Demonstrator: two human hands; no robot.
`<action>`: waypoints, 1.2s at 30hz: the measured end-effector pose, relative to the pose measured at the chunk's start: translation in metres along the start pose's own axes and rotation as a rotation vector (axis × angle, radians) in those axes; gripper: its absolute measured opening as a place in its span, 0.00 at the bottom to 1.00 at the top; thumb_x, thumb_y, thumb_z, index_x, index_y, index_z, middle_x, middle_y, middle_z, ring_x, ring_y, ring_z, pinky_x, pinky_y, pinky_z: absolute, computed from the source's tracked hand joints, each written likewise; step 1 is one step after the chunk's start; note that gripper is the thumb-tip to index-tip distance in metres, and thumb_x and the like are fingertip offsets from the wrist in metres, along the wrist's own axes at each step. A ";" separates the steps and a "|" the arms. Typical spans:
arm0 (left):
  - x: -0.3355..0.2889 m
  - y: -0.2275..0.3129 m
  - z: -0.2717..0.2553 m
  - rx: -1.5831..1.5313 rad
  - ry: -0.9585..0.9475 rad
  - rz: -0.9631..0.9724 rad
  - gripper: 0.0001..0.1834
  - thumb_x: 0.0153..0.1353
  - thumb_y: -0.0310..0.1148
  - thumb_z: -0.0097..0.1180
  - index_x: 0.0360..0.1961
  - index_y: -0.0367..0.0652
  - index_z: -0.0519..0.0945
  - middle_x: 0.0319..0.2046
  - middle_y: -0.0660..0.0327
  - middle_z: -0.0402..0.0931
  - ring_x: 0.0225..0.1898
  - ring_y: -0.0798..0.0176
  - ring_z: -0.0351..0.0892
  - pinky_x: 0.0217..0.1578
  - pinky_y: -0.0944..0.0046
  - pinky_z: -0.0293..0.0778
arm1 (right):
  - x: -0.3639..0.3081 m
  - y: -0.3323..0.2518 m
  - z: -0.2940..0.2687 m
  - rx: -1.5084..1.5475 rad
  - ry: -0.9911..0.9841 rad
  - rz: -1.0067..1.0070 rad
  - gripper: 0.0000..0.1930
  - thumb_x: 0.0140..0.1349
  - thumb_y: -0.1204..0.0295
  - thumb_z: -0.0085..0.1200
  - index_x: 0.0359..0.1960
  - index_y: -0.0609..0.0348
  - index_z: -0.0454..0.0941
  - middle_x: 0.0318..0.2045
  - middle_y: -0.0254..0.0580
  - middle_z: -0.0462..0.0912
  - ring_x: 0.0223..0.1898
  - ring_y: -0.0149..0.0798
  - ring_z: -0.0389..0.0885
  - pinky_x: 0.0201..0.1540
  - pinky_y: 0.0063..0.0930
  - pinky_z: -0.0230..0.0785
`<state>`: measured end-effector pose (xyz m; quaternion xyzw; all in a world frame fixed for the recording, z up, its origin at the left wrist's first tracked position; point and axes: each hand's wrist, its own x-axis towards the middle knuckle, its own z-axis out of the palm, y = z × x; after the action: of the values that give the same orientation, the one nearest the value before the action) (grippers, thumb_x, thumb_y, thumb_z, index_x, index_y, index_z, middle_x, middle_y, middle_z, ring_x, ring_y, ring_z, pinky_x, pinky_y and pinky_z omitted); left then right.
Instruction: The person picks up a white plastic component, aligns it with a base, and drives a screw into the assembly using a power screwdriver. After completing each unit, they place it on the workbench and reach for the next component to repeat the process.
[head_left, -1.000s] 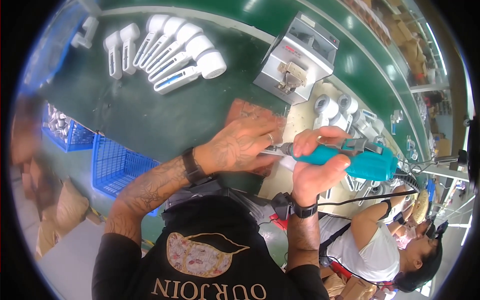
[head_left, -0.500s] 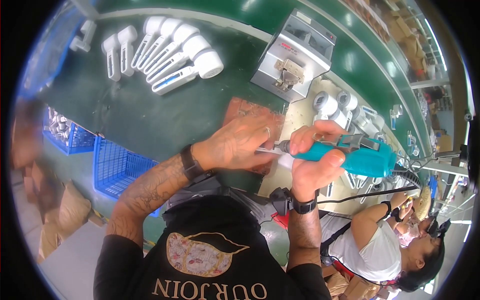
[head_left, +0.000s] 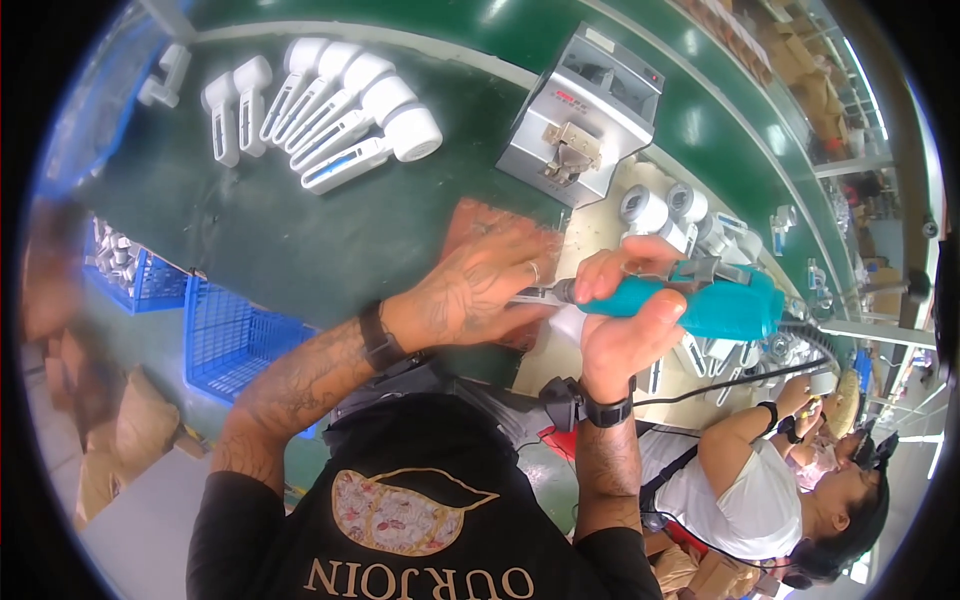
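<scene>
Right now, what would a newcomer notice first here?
The teal power tool, right of centre, stands out: the right hand grips it, its tip at a white piece in the left hand. White round-headed handles fan out on the green table, upper left; a grey machine stands beyond the hands.

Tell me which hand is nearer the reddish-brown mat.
Left. The left hand is over the mat; the right hand is off its right side, around the teal power tool.

On my left hand (head_left: 475, 290) is a ring (head_left: 534, 271); behind it, a black band (head_left: 376, 335) and tattooed forearm (head_left: 303, 388). Behind my right hand (head_left: 612, 350), a black strap (head_left: 607, 412). My black T-shirt (head_left: 310, 515) bears a gold-edged print (head_left: 375, 512) and lettering (head_left: 320, 574).
</scene>
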<state>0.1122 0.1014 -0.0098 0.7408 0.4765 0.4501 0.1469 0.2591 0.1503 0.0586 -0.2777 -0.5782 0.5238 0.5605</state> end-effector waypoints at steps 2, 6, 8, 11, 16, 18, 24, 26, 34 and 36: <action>0.003 0.000 -0.002 0.059 0.042 0.016 0.17 0.54 0.36 0.70 0.41 0.41 0.80 0.40 0.57 0.78 0.48 0.48 0.76 0.51 0.50 0.72 | 0.004 0.001 -0.004 0.002 -0.005 -0.001 0.39 0.65 0.34 0.48 0.47 0.66 0.71 0.19 0.37 0.68 0.20 0.35 0.70 0.25 0.30 0.64; 0.007 -0.008 -0.010 -0.021 -0.139 -0.067 0.21 0.56 0.40 0.67 0.46 0.37 0.79 0.53 0.48 0.76 0.55 0.44 0.74 0.56 0.48 0.70 | 0.024 -0.004 -0.008 0.042 0.021 -0.041 0.35 0.68 0.37 0.46 0.47 0.65 0.72 0.21 0.39 0.70 0.21 0.36 0.71 0.26 0.30 0.64; 0.010 -0.013 -0.014 -0.021 -0.126 -0.078 0.21 0.57 0.42 0.66 0.46 0.38 0.80 0.52 0.49 0.76 0.54 0.45 0.74 0.56 0.49 0.70 | 0.040 -0.003 -0.003 0.126 0.003 -0.030 0.31 0.72 0.43 0.45 0.46 0.66 0.72 0.21 0.40 0.71 0.23 0.37 0.72 0.27 0.29 0.65; 0.018 -0.015 -0.015 0.105 -0.144 -0.116 0.17 0.59 0.44 0.66 0.41 0.43 0.82 0.40 0.57 0.75 0.45 0.53 0.72 0.47 0.55 0.71 | 0.067 0.000 0.006 -0.106 0.072 -0.046 0.23 0.76 0.53 0.42 0.47 0.66 0.73 0.22 0.39 0.73 0.25 0.36 0.74 0.30 0.29 0.67; 0.011 -0.018 -0.018 0.179 -0.141 0.076 0.23 0.59 0.49 0.65 0.50 0.47 0.83 0.40 0.61 0.75 0.45 0.57 0.73 0.48 0.58 0.70 | 0.103 0.021 0.028 -0.251 0.010 -0.135 0.21 0.76 0.56 0.44 0.44 0.66 0.75 0.23 0.39 0.78 0.25 0.31 0.77 0.29 0.25 0.67; 0.009 -0.018 -0.018 0.194 -0.115 0.060 0.24 0.59 0.50 0.65 0.51 0.47 0.82 0.40 0.62 0.75 0.44 0.58 0.73 0.49 0.58 0.70 | 0.112 0.033 0.032 -0.219 -0.042 -0.169 0.20 0.76 0.57 0.46 0.42 0.66 0.75 0.23 0.39 0.78 0.25 0.32 0.77 0.27 0.23 0.66; 0.009 -0.019 -0.015 0.183 -0.084 0.004 0.24 0.59 0.51 0.65 0.51 0.48 0.83 0.41 0.63 0.76 0.44 0.58 0.73 0.49 0.57 0.70 | 0.112 0.048 0.035 -0.173 -0.061 -0.175 0.16 0.76 0.60 0.46 0.39 0.63 0.74 0.22 0.38 0.77 0.23 0.32 0.76 0.27 0.24 0.67; 0.010 -0.017 -0.014 0.211 -0.106 -0.015 0.24 0.59 0.50 0.65 0.52 0.49 0.82 0.42 0.63 0.76 0.44 0.58 0.73 0.50 0.57 0.70 | 0.111 0.049 0.032 -0.134 -0.054 -0.173 0.16 0.75 0.60 0.46 0.39 0.63 0.74 0.22 0.38 0.76 0.22 0.33 0.76 0.27 0.24 0.67; 0.008 -0.015 -0.017 0.185 -0.098 -0.067 0.23 0.58 0.48 0.66 0.52 0.50 0.82 0.44 0.64 0.76 0.45 0.57 0.73 0.50 0.56 0.70 | 0.068 0.015 0.024 -0.201 -0.047 -0.012 0.20 0.75 0.56 0.48 0.40 0.66 0.73 0.21 0.39 0.74 0.23 0.35 0.75 0.28 0.29 0.68; 0.008 -0.014 -0.014 0.186 -0.088 -0.065 0.23 0.57 0.47 0.66 0.52 0.50 0.82 0.44 0.64 0.76 0.45 0.57 0.73 0.50 0.56 0.70 | 0.052 0.011 0.005 -0.060 -0.041 -0.002 0.26 0.72 0.50 0.51 0.44 0.67 0.72 0.22 0.40 0.73 0.23 0.35 0.73 0.28 0.29 0.67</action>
<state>0.0939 0.1128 -0.0071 0.7544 0.5331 0.3660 0.1128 0.2404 0.1996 0.0677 -0.2831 -0.6053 0.5113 0.5403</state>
